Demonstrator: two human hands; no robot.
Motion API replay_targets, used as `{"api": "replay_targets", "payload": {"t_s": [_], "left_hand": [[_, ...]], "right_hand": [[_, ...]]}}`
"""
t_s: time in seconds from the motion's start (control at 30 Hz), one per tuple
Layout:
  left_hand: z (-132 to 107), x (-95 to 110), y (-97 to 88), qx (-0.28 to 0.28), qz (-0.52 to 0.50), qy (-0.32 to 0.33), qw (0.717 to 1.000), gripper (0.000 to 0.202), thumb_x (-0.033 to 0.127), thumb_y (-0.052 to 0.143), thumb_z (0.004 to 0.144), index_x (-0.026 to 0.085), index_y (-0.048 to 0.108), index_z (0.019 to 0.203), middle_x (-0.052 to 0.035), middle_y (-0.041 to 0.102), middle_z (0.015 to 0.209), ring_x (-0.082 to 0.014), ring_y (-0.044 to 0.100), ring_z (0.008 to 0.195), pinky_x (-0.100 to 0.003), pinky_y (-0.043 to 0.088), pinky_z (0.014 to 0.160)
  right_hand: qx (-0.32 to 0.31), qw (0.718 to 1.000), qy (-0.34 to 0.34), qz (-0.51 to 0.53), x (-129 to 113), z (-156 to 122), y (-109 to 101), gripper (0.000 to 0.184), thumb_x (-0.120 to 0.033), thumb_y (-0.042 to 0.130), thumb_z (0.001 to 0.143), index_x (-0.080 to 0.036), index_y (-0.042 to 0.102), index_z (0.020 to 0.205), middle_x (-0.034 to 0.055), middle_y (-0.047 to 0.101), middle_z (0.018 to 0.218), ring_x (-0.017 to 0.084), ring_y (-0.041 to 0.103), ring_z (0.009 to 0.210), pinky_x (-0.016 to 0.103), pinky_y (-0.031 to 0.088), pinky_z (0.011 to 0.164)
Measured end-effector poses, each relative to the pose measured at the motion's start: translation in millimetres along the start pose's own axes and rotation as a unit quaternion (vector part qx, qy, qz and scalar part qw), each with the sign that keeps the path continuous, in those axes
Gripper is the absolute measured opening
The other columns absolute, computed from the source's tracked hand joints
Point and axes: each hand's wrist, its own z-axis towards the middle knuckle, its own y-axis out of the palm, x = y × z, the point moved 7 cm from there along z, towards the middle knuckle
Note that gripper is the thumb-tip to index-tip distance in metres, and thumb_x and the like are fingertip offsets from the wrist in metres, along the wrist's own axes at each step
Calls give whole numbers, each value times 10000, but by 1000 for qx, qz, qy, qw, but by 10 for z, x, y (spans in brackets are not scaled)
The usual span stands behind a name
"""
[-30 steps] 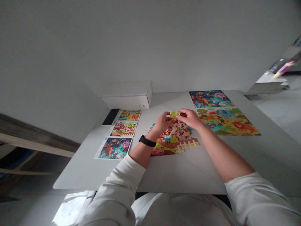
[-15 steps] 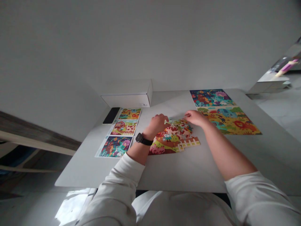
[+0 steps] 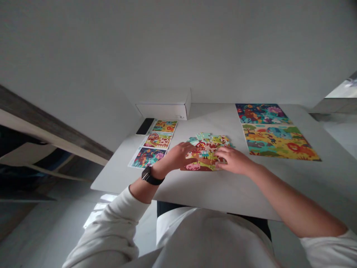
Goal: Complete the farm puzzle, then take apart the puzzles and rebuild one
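Observation:
A farm-picture jigsaw puzzle [image 3: 205,162] lies on the white table, with a red barn and a small figure among its joined pieces. Its outline is uneven along the top. My left hand [image 3: 178,157], with a black watch at the wrist, rests over the puzzle's left edge, fingers stretched and thumb apart. On the opposite side, my right hand [image 3: 233,160] has its spread fingers on the puzzle's right edge. Neither hand shows a loose piece in it. The hands hide parts of both side edges.
A reference sheet with three small pictures [image 3: 158,140] lies at the left, beside a black phone [image 3: 145,126]. Behind stands a white box [image 3: 164,111] against the wall. At the right lie an undersea puzzle [image 3: 263,113] and a safari puzzle [image 3: 281,143].
My right hand has come from the puzzle's top right corner down to its right edge. My left hand has drawn back to the left edge. The camera view has shifted.

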Motion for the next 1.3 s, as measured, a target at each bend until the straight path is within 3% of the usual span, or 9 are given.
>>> {"api": "replay_targets", "payload": {"t_s": [0.13, 0.23, 0.4, 0.57, 0.73, 0.83, 1.0, 1.13, 1.3], "left_hand": [[-353, 60, 356, 0, 43, -15, 999, 661, 537, 815, 927, 267, 628, 1500, -126, 693, 1441, -324, 620, 1375, -501, 490, 1181], [-406, 83, 478, -7, 73, -15, 997, 671, 534, 787, 951, 278, 599, 1541, -124, 674, 1479, -323, 607, 1389, -495, 497, 1170], [-349, 142, 429, -1, 103, -12, 995, 438, 430, 610, 1067, 253, 665, 1463, -126, 750, 1349, -292, 688, 1252, -443, 559, 1058], [-313, 118, 368, -33, 127, -62, 989, 355, 305, 485, 1091, 251, 724, 1348, -112, 802, 1122, -256, 755, 1023, -372, 571, 892], [-285, 105, 309, -47, 133, -102, 985, 281, 281, 514, 1072, 228, 738, 1233, -129, 797, 1065, -270, 756, 946, -362, 551, 836], [-284, 79, 310, -35, 132, -113, 984, 261, 268, 504, 1072, 203, 744, 1151, -142, 789, 1019, -275, 753, 901, -370, 543, 818], [-281, 42, 339, -32, 146, -101, 984, 294, 281, 560, 1025, 217, 735, 1252, -129, 792, 1078, -282, 754, 940, -363, 543, 809], [-261, -7, 316, -42, 128, -118, 984, 274, 301, 591, 1005, 257, 768, 1208, -83, 808, 1081, -250, 761, 948, -315, 537, 801], [-106, -155, 171, 20, 80, -170, 982, 332, 303, 557, 1037, 260, 772, 1287, -80, 829, 1007, -248, 778, 908, -307, 540, 796]], "right_hand": [[24, 996, -47, -69, -164, -90, 263, 394, -372, 840, 913, -241, 766, 1277, 122, 737, 1231, 334, 679, 1174, 505, 549, 1043], [32, 993, -80, -85, -185, -70, 310, 352, -350, 813, 935, -238, 773, 1267, 113, 765, 1219, 323, 692, 1164, 494, 547, 1043], [37, 991, -78, -101, -198, -60, 285, 337, -332, 721, 981, -217, 778, 1292, 122, 787, 1239, 320, 709, 1180, 472, 545, 1051], [47, 990, -60, -118, -263, -16, 323, 498, -443, 751, 966, -228, 726, 1415, 142, 746, 1356, 347, 671, 1249, 487, 511, 1101], [34, 988, -52, -144, -272, 118, 380, 277, -363, 671, 1015, -231, 820, 1207, 128, 790, 1198, 316, 694, 1149, 437, 523, 1009], [49, 988, -43, -141, -244, 185, 332, 287, -303, 563, 1064, -228, 840, 1052, 109, 808, 1078, 276, 716, 1040, 399, 514, 960], [65, 989, -26, -129, -136, 243, 268, 304, -297, 531, 1093, -243, 830, 1083, 98, 817, 1067, 258, 726, 1016, 377, 517, 922], [38, 990, -75, -111, -116, 223, 317, 233, -381, 627, 1062, -273, 827, 1116, 96, 815, 1115, 281, 716, 1088, 399, 534, 955], [17, 988, -105, -112, -155, 229, 331, 290, -276, 560, 1070, -284, 837, 1155, 86, 820, 1079, 260, 728, 1013, 397, 555, 925]]}}
